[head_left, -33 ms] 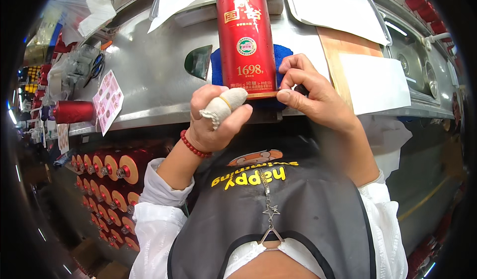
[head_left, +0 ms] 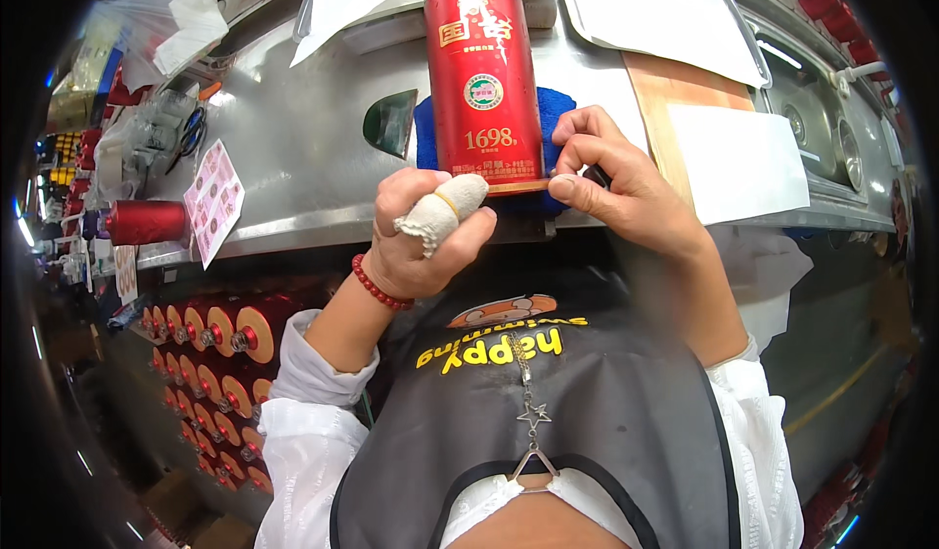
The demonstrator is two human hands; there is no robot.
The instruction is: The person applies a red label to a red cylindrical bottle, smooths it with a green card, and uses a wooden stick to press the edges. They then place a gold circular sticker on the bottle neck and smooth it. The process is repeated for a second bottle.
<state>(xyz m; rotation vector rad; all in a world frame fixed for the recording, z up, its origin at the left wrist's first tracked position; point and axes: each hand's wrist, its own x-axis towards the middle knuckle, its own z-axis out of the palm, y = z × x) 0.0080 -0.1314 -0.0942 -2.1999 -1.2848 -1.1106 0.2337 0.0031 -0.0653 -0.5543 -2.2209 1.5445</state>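
Observation:
A red bottle point(head_left: 486, 89) with gold and white print lies on a folded blue cloth point(head_left: 558, 109), its copper-coloured base rim toward me. My left hand point(head_left: 421, 226) is closed at the lower left edge of the base. White cloth point(head_left: 445, 212) bound with a yellow band sits among its fingers and looks wrapped round one of them. On the other side, my right hand point(head_left: 626, 182) has bent fingers and a thumb against the bottle's lower right edge. The undersides of both hands are hidden.
A dark green glass-like plate point(head_left: 393, 124) lies left of the bottle. Farther left are a pink sticker sheet point(head_left: 213, 200), scissors point(head_left: 191, 131) and another red bottle point(head_left: 147, 221). White paper point(head_left: 738, 163) rests over a wooden board point(head_left: 685, 80) at right. Several bottles point(head_left: 220, 329) are stacked below left.
The red bottle has shifted very slightly left. My hands have stayed almost where they were.

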